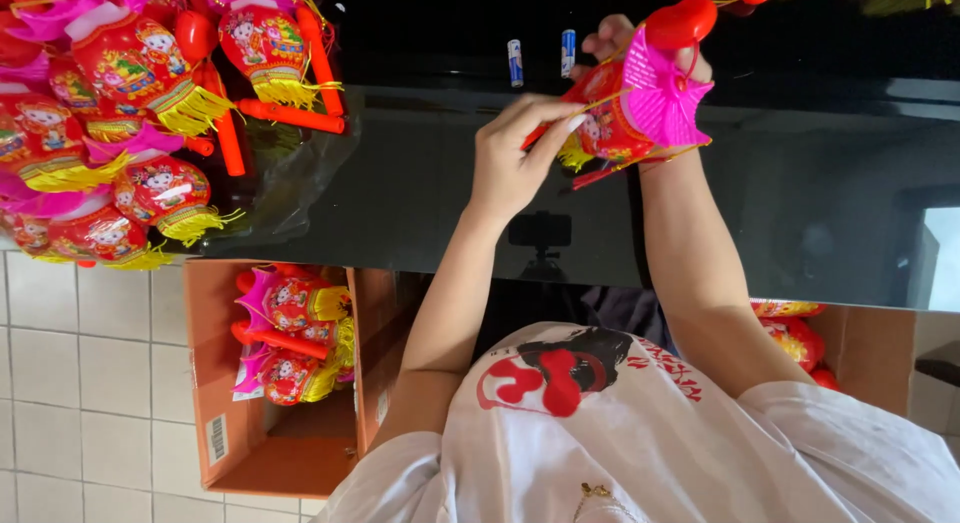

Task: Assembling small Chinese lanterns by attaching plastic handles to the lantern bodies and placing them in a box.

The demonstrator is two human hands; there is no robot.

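The person holds a red toy lantern (618,118) with a pink fan-like top above the black glossy table (420,198); the right hand (620,45) grips it from behind, and the left hand (515,158) pinches its lower edge with the fingertips. Two small batteries (540,59) lie just beside it. More lanterns are piled (130,123) on the table's left, others in a cardboard box (215,383) on the floor.

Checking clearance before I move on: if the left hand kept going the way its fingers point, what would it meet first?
The left hand already has its fingers pointing at the red lantern held by the right hand; they seem to touch it. That lantern comes first, though depth is hard to judge.
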